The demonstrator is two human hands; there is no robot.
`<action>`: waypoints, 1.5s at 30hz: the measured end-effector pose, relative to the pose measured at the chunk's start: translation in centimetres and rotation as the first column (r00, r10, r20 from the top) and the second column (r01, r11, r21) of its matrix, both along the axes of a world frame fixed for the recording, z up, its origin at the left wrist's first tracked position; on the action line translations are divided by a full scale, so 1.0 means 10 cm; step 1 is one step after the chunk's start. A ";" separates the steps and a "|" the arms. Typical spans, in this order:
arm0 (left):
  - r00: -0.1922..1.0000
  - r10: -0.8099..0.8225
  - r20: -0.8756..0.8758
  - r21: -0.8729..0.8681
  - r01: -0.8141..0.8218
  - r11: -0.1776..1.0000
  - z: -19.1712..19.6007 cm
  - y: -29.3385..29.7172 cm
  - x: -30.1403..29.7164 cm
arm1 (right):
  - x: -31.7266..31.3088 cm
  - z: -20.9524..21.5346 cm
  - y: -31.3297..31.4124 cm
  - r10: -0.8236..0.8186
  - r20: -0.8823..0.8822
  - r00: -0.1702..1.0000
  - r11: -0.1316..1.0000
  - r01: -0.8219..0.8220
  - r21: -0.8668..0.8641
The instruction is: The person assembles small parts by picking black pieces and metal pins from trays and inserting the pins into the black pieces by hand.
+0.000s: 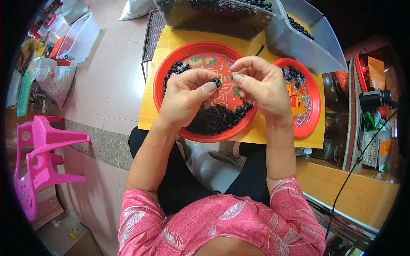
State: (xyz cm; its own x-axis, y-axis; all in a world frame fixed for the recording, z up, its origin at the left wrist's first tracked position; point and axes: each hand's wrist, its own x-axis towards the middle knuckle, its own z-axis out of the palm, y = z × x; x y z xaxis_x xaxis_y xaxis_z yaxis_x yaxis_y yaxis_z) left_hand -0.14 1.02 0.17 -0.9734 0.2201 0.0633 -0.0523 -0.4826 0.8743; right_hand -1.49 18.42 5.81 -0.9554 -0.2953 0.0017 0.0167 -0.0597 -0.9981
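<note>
My left hand (183, 93) is closed, with thumb and forefinger pinching a small black ring-shaped piece (216, 82). Just to its right, my right hand (264, 87) is closed in a pinch too; whatever is between its fingertips is too small to name. Both hands are above a round red tray (159, 96) with a printed bottom. A heap of black ring-shaped pieces (211, 121) lies along the tray's near side, and more sit at its left edge. Partly behind my right hand, a smaller red tray (315, 115) holds black pieces and small shiny clear or silvery parts (304, 114).
The trays stand on a yellow tabletop (273, 138). Beyond them are two clear bins, one large bin (213, 23) and another bin (314, 53), both with black pieces. A pink plastic chair (47, 143) is on the floor at left. A black cable (354, 166) hangs at right.
</note>
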 end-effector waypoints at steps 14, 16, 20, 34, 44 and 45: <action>0.999 -0.044 -0.012 0.205 0.046 0.978 0.03 -0.02 0.00 | -0.07 -0.20 -0.02 0.104 0.056 0.993 0.974 -0.091 -0.209; 0.997 -0.053 -0.052 0.229 0.064 0.971 0.01 -0.04 -0.01 | -0.06 -0.18 -0.03 0.103 0.063 0.993 0.967 -0.085 -0.241; 0.998 0.003 -0.067 0.174 0.009 0.985 0.00 -0.04 0.01 | 0.02 -0.07 -0.09 0.081 0.125 0.989 0.956 -0.041 -0.291; 0.989 0.054 -0.140 -0.009 -0.056 0.998 -0.01 -0.01 0.03 | 0.03 -0.08 -0.11 0.098 0.146 0.984 0.984 -0.073 -0.165; 0.829 0.076 -0.554 -0.198 -0.219 0.955 0.06 -0.02 0.02 | -0.05 -0.22 -0.06 0.376 0.233 0.897 0.897 -0.290 -0.333; 0.833 0.068 -0.549 -0.224 -0.224 0.948 0.07 -0.03 0.03 | -0.04 -0.22 -0.06 0.376 0.234 0.897 0.897 -0.289 -0.334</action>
State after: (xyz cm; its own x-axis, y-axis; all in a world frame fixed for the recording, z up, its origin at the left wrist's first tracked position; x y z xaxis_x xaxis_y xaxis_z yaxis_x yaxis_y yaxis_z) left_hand 0.14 0.73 0.89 -0.8287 0.1624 0.5357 0.5063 -0.1905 0.8410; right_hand -1.89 17.78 3.57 -0.7722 -0.6234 -0.1232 0.3665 -0.2785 -0.8878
